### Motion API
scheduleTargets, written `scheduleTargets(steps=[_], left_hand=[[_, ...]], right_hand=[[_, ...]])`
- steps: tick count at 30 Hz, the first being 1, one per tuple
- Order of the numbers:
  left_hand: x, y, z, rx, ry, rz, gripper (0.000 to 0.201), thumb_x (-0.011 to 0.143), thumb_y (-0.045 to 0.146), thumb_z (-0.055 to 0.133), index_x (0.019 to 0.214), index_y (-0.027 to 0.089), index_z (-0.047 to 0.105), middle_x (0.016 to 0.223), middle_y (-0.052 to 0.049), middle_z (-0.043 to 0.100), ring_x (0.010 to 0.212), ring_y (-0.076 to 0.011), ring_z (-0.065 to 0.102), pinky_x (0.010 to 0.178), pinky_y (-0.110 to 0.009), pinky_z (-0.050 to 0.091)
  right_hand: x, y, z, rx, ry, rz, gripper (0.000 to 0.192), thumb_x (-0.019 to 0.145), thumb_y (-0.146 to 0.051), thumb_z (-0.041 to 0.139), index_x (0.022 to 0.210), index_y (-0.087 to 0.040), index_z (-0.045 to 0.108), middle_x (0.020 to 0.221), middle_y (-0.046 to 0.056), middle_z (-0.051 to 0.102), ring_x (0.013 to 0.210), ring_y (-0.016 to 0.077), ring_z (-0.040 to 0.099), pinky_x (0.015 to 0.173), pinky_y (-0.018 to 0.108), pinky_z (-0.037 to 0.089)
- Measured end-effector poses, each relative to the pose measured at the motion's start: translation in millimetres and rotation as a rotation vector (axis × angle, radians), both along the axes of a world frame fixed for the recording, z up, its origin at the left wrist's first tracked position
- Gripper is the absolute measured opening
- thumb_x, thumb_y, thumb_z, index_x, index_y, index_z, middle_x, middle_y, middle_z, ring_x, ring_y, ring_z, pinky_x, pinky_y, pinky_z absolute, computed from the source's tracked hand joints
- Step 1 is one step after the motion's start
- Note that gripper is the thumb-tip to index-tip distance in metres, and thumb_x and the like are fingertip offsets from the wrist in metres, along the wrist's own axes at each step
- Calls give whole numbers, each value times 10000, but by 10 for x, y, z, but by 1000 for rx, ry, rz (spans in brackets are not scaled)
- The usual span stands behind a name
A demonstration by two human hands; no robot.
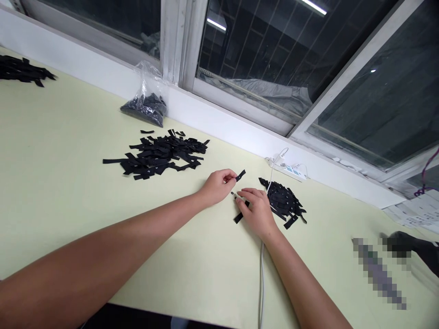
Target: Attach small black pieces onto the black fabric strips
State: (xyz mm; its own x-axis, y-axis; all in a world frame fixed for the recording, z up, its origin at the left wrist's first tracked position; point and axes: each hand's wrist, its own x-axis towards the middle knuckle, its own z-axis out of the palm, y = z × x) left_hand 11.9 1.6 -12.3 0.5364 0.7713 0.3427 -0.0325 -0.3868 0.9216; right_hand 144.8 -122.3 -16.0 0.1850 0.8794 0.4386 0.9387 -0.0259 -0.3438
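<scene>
Your left hand (pixel 216 185) pinches one short black strip (pixel 240 175) by its near end, thumb and forefinger clamped on it, so the free end sticks up and to the right, clear of the table (pixel 61 183) — held that way, the end is exposed for working.

Your right hand (pixel 258 211) lies low just right of it, fingers curled together and pressing down on a second black strip (pixel 238 216), whose near-left end pokes out from under the hand. The forefinger tip sits beside a tiny dark piece (pixel 232 193) on the table between the two hands; what it is you cannot tell at this size.

- Small pile of strips (pixel 284 201) touches the far-right side of your right hand — close reach, likely one stock.
- Larger loose pile (pixel 159 155) lies well apart, far left, beyond the left forearm.
- Clear bag of black pieces (pixel 147 103) leans against the window ledge, farther left.
- Another dark heap (pixel 20 71) at the far-left edge.
- White cable (pixel 262 278) runs from the near edge under your right wrist toward a power strip (pixel 291 170) by the wall.
</scene>
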Motion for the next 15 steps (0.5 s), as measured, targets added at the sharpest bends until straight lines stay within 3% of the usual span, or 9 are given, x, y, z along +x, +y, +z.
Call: scheduleTargets(steps=[15], left_hand=[[17,-10,-46,32,46,-36,169,830,258,570,929,179,683,859,-20,710,782,-159,625,768,-296,504]], right_hand=[[-56,27,-21,-47,-45,-9,222,884,-315,548,980,-293,747,1167,48,674,1095,269,526,962,476,396]])
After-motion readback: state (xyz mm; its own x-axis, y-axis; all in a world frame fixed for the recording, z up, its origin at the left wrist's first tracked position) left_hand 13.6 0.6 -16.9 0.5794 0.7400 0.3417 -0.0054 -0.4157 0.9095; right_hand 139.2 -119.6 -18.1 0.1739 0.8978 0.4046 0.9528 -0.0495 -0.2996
